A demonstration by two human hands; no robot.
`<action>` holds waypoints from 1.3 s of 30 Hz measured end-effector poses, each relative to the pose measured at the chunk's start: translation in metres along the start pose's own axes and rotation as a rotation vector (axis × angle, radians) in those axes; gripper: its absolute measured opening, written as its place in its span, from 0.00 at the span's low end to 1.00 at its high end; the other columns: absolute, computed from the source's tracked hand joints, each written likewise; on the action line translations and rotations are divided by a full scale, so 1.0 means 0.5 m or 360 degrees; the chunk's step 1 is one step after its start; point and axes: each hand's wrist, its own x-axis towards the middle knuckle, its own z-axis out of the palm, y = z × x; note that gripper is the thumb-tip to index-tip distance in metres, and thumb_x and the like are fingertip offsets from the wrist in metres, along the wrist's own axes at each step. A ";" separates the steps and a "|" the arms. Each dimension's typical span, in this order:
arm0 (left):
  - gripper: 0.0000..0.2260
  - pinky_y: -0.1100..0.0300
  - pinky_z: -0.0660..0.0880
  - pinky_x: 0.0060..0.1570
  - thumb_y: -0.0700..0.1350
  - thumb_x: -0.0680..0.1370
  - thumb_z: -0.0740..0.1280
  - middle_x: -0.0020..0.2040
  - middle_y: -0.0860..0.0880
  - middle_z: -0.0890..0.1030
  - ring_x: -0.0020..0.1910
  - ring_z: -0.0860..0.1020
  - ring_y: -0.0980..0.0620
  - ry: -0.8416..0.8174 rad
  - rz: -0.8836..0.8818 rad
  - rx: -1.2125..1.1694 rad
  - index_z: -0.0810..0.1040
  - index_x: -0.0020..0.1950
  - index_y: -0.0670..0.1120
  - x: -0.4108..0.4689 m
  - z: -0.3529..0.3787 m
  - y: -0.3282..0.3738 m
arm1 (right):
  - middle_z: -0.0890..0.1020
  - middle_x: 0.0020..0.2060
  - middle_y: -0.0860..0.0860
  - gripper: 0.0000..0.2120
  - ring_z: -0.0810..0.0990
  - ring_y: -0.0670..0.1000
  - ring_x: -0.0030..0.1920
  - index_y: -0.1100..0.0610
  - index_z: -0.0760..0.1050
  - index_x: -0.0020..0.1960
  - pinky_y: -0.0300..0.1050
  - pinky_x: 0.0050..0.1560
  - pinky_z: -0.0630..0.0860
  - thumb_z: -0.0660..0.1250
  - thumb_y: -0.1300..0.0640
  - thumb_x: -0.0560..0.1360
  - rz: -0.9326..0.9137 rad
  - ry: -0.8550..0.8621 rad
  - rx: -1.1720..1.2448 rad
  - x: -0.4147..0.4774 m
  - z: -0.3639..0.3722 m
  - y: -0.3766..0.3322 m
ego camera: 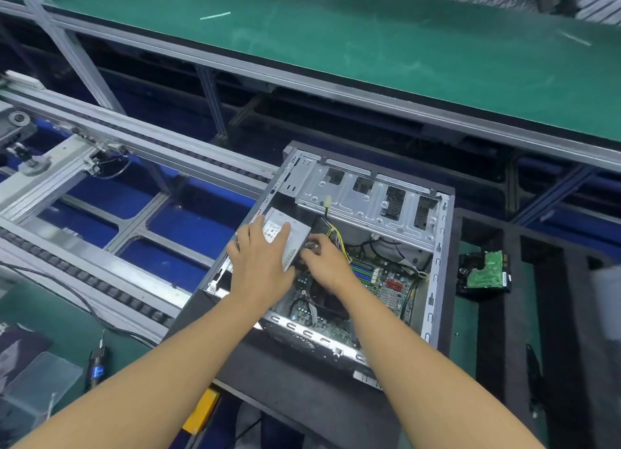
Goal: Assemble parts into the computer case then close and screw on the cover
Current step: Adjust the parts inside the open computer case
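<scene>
Forearms reach in from the near edge of the black pallet (551,314) that carries the open computer case (437,280).

1. Grip. The left hand (258,260) lies flat with its fingers spread over the top of the power supply (282,215), pressing and not clasping. The right hand (324,262) has bent fingers against the supply's inner side; whether they pinch anything cannot be told.
2. Position. The supply sits in the case's far-left corner, tilted and apparently not yet seated.
3. Risks, as judged:
   - The wire bundle (336,233) leaves the supply just beside the right hand. It could be trapped under the unit or pulled across the motherboard (386,280).
   - A slip of the flat hand could drop a corner onto the board.
   - Sharp edges on the drive cage (363,196) are near the knuckles.
4. Surroundings. A hard drive (484,270) waits outside the case's right wall. A screwdriver (97,364) lies at the worktop's near-left.
</scene>
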 end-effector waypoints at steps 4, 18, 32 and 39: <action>0.33 0.45 0.59 0.65 0.56 0.71 0.71 0.76 0.42 0.58 0.70 0.57 0.40 0.0014 -0.0035 -0.0131 0.65 0.75 0.58 -0.003 -0.002 -0.002 | 0.80 0.53 0.42 0.26 0.80 0.44 0.51 0.42 0.63 0.75 0.44 0.47 0.74 0.64 0.46 0.78 -0.0136 -0.0068 0.0079 -0.012 0.000 0.007; 0.27 0.49 0.42 0.78 0.49 0.85 0.46 0.81 0.42 0.42 0.80 0.41 0.44 -0.0106 0.0108 0.0009 0.42 0.80 0.40 -0.021 -0.006 0.017 | 0.74 0.67 0.55 0.18 0.73 0.53 0.65 0.52 0.60 0.69 0.44 0.62 0.68 0.62 0.49 0.84 -0.0196 0.0076 0.0286 0.009 0.051 -0.042; 0.35 0.48 0.41 0.78 0.43 0.82 0.59 0.80 0.40 0.38 0.79 0.38 0.43 -0.0258 0.0180 -0.0047 0.38 0.79 0.40 -0.021 -0.013 0.009 | 0.76 0.58 0.55 0.12 0.76 0.53 0.56 0.55 0.62 0.57 0.43 0.50 0.70 0.59 0.47 0.84 -0.0202 0.0179 0.0334 0.040 0.064 -0.046; 0.37 0.51 0.40 0.78 0.35 0.79 0.59 0.80 0.41 0.37 0.79 0.37 0.45 -0.0288 0.0167 -0.0268 0.38 0.79 0.39 -0.010 -0.004 -0.008 | 0.72 0.62 0.58 0.11 0.73 0.55 0.62 0.57 0.63 0.57 0.51 0.65 0.70 0.58 0.50 0.85 -0.0275 0.0191 0.0295 0.055 0.086 -0.063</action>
